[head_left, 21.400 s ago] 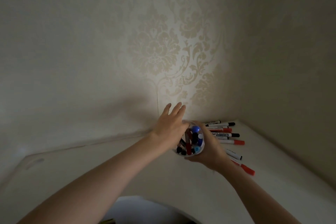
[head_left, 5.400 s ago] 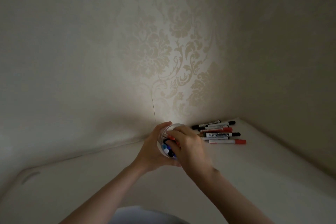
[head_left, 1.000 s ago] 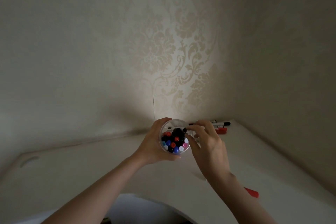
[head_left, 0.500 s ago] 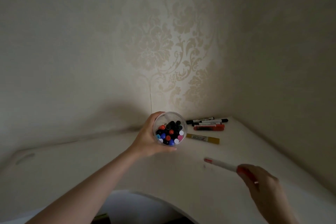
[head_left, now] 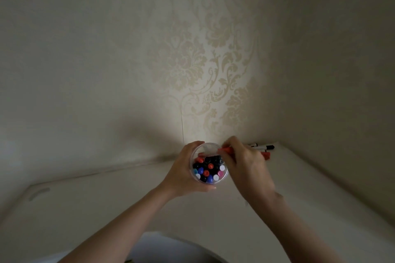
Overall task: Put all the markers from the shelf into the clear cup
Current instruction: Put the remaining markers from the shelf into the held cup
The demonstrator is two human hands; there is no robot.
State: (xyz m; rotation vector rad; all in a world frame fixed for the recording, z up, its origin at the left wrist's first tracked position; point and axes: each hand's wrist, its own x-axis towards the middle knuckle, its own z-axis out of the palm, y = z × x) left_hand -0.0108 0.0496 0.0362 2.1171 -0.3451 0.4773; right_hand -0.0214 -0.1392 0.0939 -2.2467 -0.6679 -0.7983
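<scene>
Above the pale matte shelf (head_left: 106, 209), left hand (head_left: 183, 175) wraps the clear cup (head_left: 208, 163), a round transparent plastic tube packed with upright markers, their caps black, red, blue, white, pink. Right hand (head_left: 245, 166) fingers pinch a red-capped marker (head_left: 225, 150) at the cup rim. Loose markers (head_left: 264, 149) lie in the back corner against damask-patterned cream wallpaper (head_left: 203, 60). Dim room, one lit patch on the wall.

You see black, red, blue, white and pink caps (head_left: 210, 165) inside the clear cup (head_left: 208, 148), a red-capped marker (head_left: 226, 150), cream damask wallpaper (head_left: 205, 66), and a plain off-white shelf (head_left: 106, 205).
</scene>
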